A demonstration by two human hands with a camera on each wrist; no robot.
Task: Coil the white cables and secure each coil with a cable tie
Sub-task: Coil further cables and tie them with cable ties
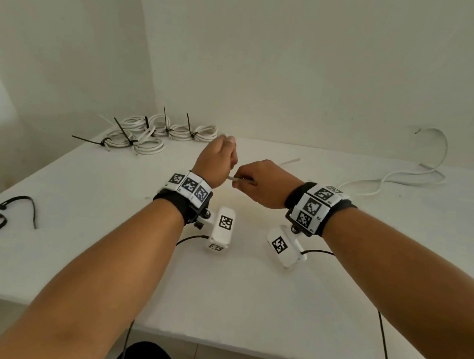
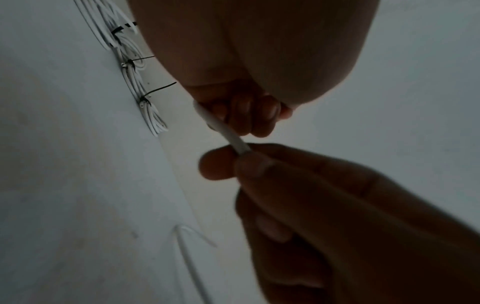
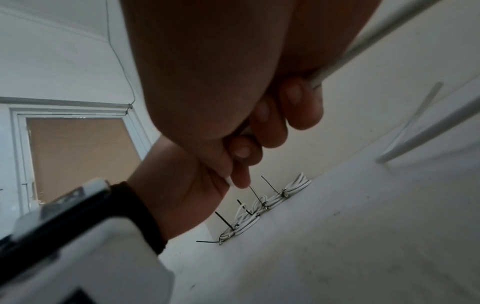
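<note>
Both hands are raised above the middle of the white table [image 1: 247, 284], close together. A short stretch of white cable [image 1: 240, 180] spans the gap between them. My left hand [image 1: 220, 156] has its fingers curled round the cable [image 2: 221, 123]. My right hand [image 1: 262, 183] pinches the same cable [image 2: 241, 151] between thumb and fingers, and its curled fingers [image 3: 296, 102] hold the cable [image 3: 335, 65] in the right wrist view. Several white coils [image 1: 152, 134], each bound with a black cable tie, lie at the table's back left.
A loose white cable [image 1: 392, 176] snakes across the table's back right and up the wall. Two black cable ties [image 1: 16, 213] lie near the left edge. A thin white strip [image 1: 289, 161] lies behind my right hand. Dark cords hang from the wrist cameras.
</note>
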